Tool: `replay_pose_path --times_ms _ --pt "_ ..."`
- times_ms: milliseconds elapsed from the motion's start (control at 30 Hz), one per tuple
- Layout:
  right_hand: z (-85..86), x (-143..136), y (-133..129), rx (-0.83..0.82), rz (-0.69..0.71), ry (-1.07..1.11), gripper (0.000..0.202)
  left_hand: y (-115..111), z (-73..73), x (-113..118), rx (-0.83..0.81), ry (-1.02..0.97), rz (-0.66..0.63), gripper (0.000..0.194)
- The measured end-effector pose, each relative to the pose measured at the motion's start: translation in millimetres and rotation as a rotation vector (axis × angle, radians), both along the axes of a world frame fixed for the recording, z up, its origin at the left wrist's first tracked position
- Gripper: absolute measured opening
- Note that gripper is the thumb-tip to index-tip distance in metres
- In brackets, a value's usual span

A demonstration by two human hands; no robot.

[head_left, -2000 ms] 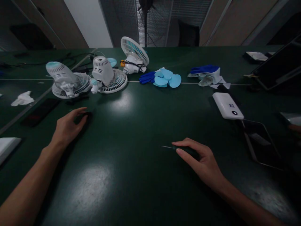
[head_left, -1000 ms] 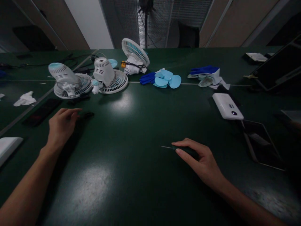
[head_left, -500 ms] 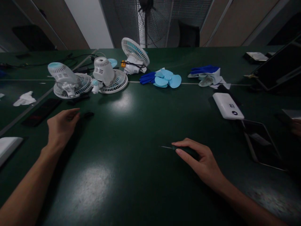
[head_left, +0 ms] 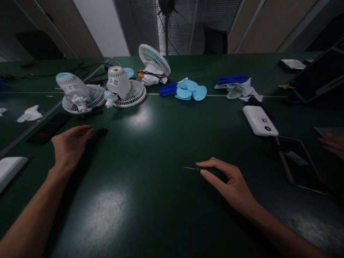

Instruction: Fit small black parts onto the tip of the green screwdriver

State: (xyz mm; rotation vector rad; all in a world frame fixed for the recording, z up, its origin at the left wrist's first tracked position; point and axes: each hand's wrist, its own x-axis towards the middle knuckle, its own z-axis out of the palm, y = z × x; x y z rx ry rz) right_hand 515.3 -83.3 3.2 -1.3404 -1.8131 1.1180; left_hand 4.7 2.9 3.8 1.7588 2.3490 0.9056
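My right hand (head_left: 228, 179) is closed around the dark handle of a screwdriver (head_left: 220, 174), just over the green table. The thin metal shaft points left. At the left, my left hand (head_left: 71, 143) has its thumb and fingers drawn together in a pinch; whatever sits between the fingertips is too small to make out. A small dark object (head_left: 102, 132) lies just right of those fingertips. Behind it, two white fans (head_left: 76, 95) (head_left: 122, 87) lie face down, and a third fan (head_left: 154, 66) leans tilted farther back.
Light-blue fan blades (head_left: 191, 89) rest beside a blue glove (head_left: 168, 89). More gloves (head_left: 236, 86) lie at the back right. A white power bank (head_left: 260, 120) and a phone (head_left: 299, 163) are on the right. Another person's hand (head_left: 333, 143) touches a flat grey object at the right edge.
The other person's hand has come farther into view from the right, fingers now spread on the grey object. My own two hands have hardly moved.
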Motion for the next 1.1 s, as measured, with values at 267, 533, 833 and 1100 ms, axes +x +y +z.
replay_pose_path --times_ms 267,533,833,1100 --pt "1.5 -2.3 1.2 0.024 0.0 0.019 0.02 1.6 -1.9 -1.3 -0.021 0.033 0.011 0.048" --pt "-2.1 0.6 -0.4 -0.004 0.007 0.027 0.02 0.1 1.9 4.8 -0.002 0.015 0.024 0.047" --pt "3.1 -2.3 0.5 0.015 0.001 0.028 0.019 0.5 0.4 3.5 -0.008 0.024 -0.008 0.047" --pt "-0.6 0.0 0.6 0.011 0.013 0.017 0.021 1.9 -2.7 3.4 0.005 -0.006 -0.031 0.045"
